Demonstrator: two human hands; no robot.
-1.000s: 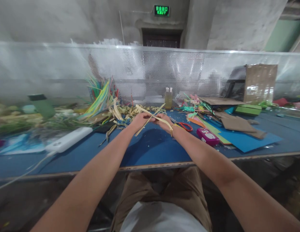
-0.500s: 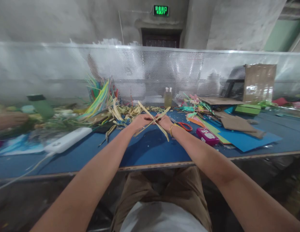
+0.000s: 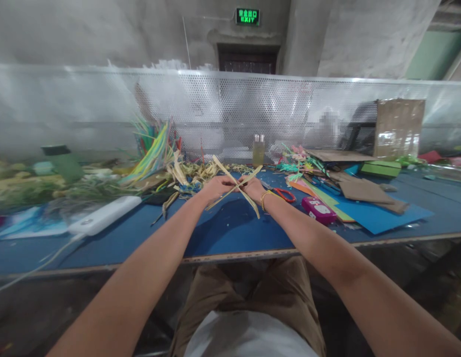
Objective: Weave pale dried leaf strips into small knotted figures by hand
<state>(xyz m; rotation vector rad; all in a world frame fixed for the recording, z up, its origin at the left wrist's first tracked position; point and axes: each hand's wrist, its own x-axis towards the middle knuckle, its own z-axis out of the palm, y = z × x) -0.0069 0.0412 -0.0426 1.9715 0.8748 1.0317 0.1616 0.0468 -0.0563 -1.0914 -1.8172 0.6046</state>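
Two pale yellow, flat straw-like strips (image 3: 250, 200) cross in an X just above the blue table. My left hand (image 3: 216, 187) is closed on them from the left, close to the crossing. From the right, my right hand (image 3: 254, 188), with a gold bracelet at the wrist, pinches them near the same crossing. The fingertips of both hands are partly hidden behind the strips and the backs of the hands. Beyond my left hand lies a heap of dry straw-coloured pieces (image 3: 201, 171). Red-handled scissors (image 3: 284, 195) lie right of my right wrist.
A purple box (image 3: 318, 210), coloured paper (image 3: 386, 215) and cardboard pieces (image 3: 364, 191) lie at right. At left are a white power strip (image 3: 106, 216) with its cable and a green bottle (image 3: 63, 163). A clear bottle (image 3: 258, 149) stands before the perforated metal screen (image 3: 201, 106).
A blurred skin-coloured shape, perhaps another person's hand, has gone from the far left edge. My hands and the crossed strips have hardly moved.
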